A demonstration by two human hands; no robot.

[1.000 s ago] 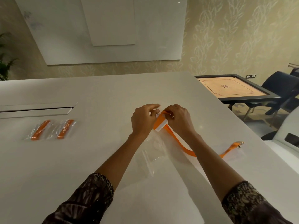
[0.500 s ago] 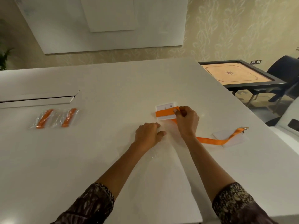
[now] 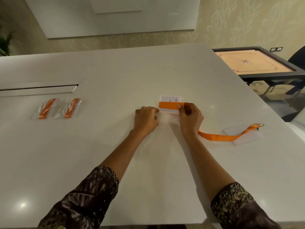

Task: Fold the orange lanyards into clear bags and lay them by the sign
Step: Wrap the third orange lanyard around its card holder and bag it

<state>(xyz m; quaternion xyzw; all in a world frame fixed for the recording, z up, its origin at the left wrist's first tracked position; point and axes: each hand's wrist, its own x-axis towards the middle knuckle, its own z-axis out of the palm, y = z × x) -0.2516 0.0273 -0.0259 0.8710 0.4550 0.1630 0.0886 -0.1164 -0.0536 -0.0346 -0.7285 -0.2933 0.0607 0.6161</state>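
Observation:
An orange lanyard [image 3: 170,105] lies folded across a small white card [image 3: 170,99] at mid-table. My right hand [image 3: 190,119] pinches the folded strap at the card's right end. The rest of the strap [image 3: 219,137] trails right to a metal clip [image 3: 259,125]. My left hand [image 3: 146,119] rests on the table just left of the card, fingers loosely curled, its fingertips by the card's left edge. Whether it holds anything I cannot tell. A clear bag [image 3: 146,142] shows only faintly under my left wrist. Two bagged lanyards [image 3: 47,108] [image 3: 71,107] lie side by side at the left.
A flat white sheet [image 3: 242,134] lies under the strap near the clip. A long white raised panel [image 3: 38,89] sits at the far left of the white table [image 3: 115,71]. A carrom board table [image 3: 252,63] and a dark chair [image 3: 297,58] stand off the right edge.
The card with the lanyard went from held up in both hands down onto the table. My left hand let go, lay flat, then moved up beside the card with curled fingers.

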